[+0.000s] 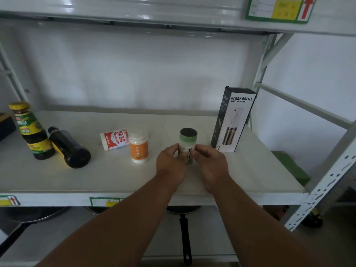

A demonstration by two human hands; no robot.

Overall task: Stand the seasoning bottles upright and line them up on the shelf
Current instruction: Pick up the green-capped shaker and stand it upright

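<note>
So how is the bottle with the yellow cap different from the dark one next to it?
The yellow-capped bottle stands upright, while the dark bottle lies on its side, base toward the camera. The yellow-capped bottle shows a green and yellow label; the dark bottle shows almost none, only a bit of yellow by its neck. Its cap is dark, not yellow. Both hold dark liquid and sit at the left of the shelf, and neither is touched by a hand.

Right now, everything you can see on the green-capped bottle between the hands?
The green-capped bottle stands upright on the shelf, between the orange-labelled jar and the spray bottle box. It has a pale, seemingly plastic body, a light green cap with a dark top, and dark characters on a white label. The left hand and right hand hold its lower body from either side, fingers hiding the base.
</note>
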